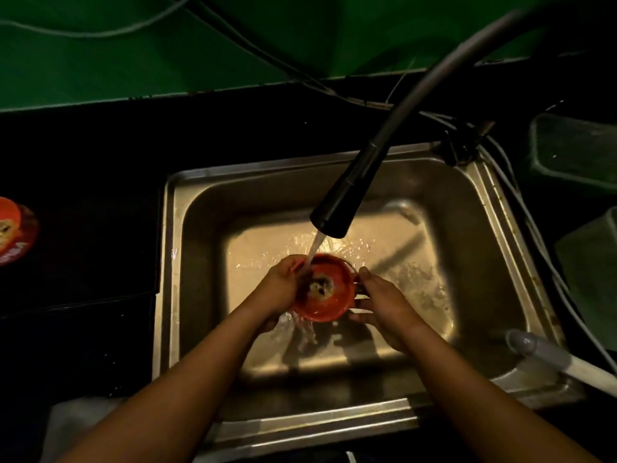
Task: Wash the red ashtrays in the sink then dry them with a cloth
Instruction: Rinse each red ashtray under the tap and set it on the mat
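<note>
Ashtray, red, is gripped at its left rim by the left hand and at its right rim by the right hand, mid-sink, under water from the faucet; a second ashtray sits at the counter's left edge.
</note>
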Available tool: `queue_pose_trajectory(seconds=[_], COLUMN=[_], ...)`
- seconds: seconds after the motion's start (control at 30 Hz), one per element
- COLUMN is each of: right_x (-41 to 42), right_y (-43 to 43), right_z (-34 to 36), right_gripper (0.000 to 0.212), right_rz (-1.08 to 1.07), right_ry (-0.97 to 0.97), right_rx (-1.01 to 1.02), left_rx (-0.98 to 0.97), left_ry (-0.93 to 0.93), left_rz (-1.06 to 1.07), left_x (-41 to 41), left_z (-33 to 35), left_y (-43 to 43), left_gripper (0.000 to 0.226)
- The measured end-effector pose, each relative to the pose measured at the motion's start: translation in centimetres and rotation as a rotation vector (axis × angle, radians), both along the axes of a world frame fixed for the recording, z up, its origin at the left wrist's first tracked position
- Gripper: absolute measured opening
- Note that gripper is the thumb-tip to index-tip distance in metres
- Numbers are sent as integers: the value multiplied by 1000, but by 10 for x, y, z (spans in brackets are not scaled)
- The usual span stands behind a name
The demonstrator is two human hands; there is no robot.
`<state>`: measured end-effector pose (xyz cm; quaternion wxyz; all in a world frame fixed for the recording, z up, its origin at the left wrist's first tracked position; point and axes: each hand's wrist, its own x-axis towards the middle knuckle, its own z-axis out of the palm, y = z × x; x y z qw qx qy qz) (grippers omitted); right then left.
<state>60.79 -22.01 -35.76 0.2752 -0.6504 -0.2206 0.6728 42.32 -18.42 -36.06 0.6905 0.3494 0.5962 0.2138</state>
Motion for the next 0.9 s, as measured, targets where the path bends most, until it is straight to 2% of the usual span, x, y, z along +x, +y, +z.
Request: queue_pose_trajectory(seconds=[0.13,0.23,0.3,0.4,0.5,0.6,0.67,0.77,0.83,0.9], right_x=[-12,-24,-29,-24,-20,-24,-28,-36,-43,-48], right_y=[1,2,2,2,-2,-3,4,16,19,17], right_z=[6,10,10,5,6,10,12,7,3,1], right_gripper=[29,33,29,39,46,42,41,35,27,23], right_rz=[106,187,190,311,402,422,246,-14,-85,-52], right_ry=[98,126,9,-388,-497,-558,-419,-82,121,287], right_rx=[-30,-8,72,287,550,724,606,352,171,-49], left_rx=[-95,-189,-210,-264,-358,-282,-205,-2,163,240], left_ry=[-39,-230,-344,-465,-536,-434,-335,-168,-87,-18], left_rz=[141,259,291,273,286,206,126,-124,-244,-249], left_x=[-16,-21,-18,-19,-22,-21,-21,-14,-3,8], left_z=[-3,-7,-3,3,10,12,18,33,39,39], left_y=[4,-9,-17,-20,-16,-15,-15,-14,-9,-1], left_gripper=[22,28,29,33,49,47,47,47,45,53])
